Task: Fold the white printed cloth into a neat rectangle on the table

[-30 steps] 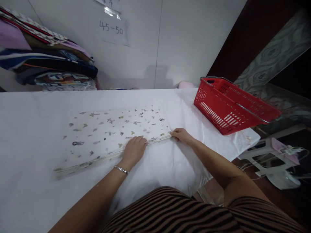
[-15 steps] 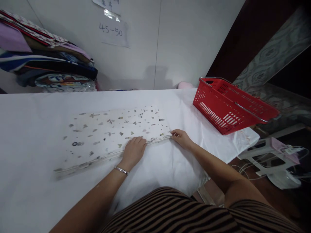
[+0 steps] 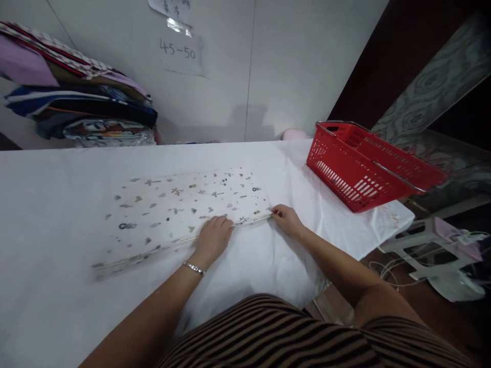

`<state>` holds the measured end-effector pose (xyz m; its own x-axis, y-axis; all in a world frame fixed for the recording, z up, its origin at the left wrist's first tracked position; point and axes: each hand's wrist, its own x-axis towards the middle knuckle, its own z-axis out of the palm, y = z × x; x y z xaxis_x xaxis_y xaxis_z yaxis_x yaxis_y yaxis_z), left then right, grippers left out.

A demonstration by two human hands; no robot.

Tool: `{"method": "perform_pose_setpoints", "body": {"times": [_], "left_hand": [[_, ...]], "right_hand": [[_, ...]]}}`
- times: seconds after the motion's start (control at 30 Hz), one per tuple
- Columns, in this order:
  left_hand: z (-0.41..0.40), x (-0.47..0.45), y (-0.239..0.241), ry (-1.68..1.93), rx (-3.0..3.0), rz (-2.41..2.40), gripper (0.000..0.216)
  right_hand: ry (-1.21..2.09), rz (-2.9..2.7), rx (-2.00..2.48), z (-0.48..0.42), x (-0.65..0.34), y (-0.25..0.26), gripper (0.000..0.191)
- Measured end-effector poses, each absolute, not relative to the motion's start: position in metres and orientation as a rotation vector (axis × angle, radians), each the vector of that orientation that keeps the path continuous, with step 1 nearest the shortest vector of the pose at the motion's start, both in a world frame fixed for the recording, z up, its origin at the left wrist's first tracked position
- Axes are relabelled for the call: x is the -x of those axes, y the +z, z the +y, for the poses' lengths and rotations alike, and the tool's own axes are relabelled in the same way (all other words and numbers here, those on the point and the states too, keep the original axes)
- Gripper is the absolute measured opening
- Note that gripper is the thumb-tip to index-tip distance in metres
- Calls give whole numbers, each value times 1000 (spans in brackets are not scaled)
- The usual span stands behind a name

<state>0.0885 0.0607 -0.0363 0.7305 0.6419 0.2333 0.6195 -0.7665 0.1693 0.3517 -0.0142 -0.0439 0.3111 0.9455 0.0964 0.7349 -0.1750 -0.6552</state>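
A white cloth [image 3: 180, 204] printed with small grey, brown and olive motifs lies folded into a long rectangle on the white-covered table [image 3: 46, 204]. Its layers show along the near edge. Fingers held together, my left hand [image 3: 215, 236] grips that near edge right of its middle, the thumb hidden. At the near right corner, my right hand [image 3: 287, 220] pinches the layers between thumb and fingertips. The far left end of the cloth is slightly blurred.
A red plastic basket [image 3: 353, 174] with metal handles stands at the table's right end. Folded fabrics [image 3: 92, 107] are stacked at the back left. A white stool [image 3: 418, 240] with cables is on the right. Paper signs [image 3: 182, 53] hang on the wall.
The whole view has shifted slightly, so things appear a little further right. Both hands keep their places on the cloth, which shows no new fold.
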Motion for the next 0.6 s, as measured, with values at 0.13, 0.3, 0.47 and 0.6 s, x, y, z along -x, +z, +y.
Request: {"method": "perform_pose_setpoints", "body": {"times": [0.13,0.3,0.47,0.6], "left_hand": [[60,-88,-36,432,-2866,1021,20],[64,-87,-34,424,-2846,986,19],[68,-86,-25,473,-2843,1025,21],[68,-85,-19,549,-2897,1073,22]], "right_hand": [[398,-1570,2006,-15,-349,-41,16],[435,-1625,2002,-6,-351,-30,15],[410,-1713,1962,23,-355,4,13],[245,-1619,1814,31,-354,10,17]]}}
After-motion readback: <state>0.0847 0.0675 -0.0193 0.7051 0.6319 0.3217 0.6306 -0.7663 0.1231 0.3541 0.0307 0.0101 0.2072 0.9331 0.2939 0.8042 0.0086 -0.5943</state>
